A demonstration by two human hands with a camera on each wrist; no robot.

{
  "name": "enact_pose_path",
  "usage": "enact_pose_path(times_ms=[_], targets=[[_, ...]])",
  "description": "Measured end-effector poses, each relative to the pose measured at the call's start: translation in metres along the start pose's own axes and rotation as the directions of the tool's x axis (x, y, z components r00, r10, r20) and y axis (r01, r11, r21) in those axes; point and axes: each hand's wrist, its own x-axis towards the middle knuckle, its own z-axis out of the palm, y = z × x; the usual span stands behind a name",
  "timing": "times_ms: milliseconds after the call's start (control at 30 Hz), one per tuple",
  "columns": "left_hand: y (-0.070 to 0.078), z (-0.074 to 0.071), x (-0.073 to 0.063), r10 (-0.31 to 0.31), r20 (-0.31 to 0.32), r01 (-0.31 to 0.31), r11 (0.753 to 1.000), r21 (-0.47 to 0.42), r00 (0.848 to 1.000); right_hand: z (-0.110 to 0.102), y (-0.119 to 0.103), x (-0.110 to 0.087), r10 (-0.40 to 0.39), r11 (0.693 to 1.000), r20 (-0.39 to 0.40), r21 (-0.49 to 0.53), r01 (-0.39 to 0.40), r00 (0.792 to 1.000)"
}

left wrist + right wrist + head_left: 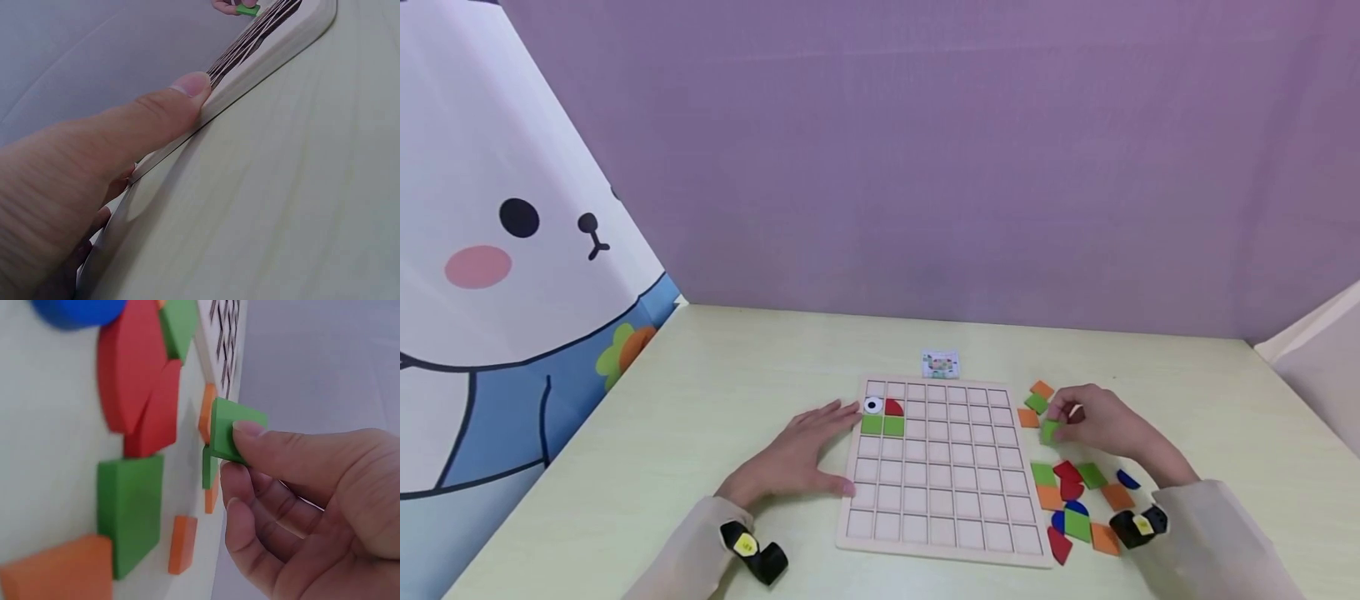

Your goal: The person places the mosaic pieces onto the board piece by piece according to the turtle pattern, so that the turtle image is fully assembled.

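Note:
A green square tile [225, 428] is pinched between the thumb and fingers of my right hand [1093, 421], raised off the table beside the board's right edge. My left hand [808, 454] rests at the left side of the white gridded board [943, 556], thumb and fingertips touching its edge, fingers spread. In the left wrist view the thumb [169, 103] presses against the board's rim. Near the board's upper left corner lie a round eye tile [872, 405], a red quarter-round tile [893, 407] and two green squares [883, 426] in the grid cells.
Loose tiles lie right of the board: red petal-like pieces [1060, 546], blue rounded pieces [1127, 479], green squares [1077, 525] and orange squares [1105, 539]. A small picture card [941, 364] lies behind the board. A purple cloth [925, 167] hangs beyond the table.

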Motion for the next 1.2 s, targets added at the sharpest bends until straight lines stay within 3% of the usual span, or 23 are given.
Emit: enact_pose_path(times_ms=[367,733,1200], targets=[[-0.002,0.002,0.002,0.005,-0.009,-0.005,0.999,0.040,1.000,0.001,-0.015,0.003,-0.082,0.995,-0.036,0.045,0.083,0.996],[0.002,-0.001,0.000,-0.003,0.007,0.003,1.000,0.012,1.000,0.012,-0.030,0.009,-0.078,0.991,-0.053,0.101,0.083,0.996],[0.000,0.000,0.001,-0.020,0.014,0.020,1.000,0.022,1.000,0.024,-0.054,0.025,-0.079,0.986,-0.017,0.149,0.080,0.997]])
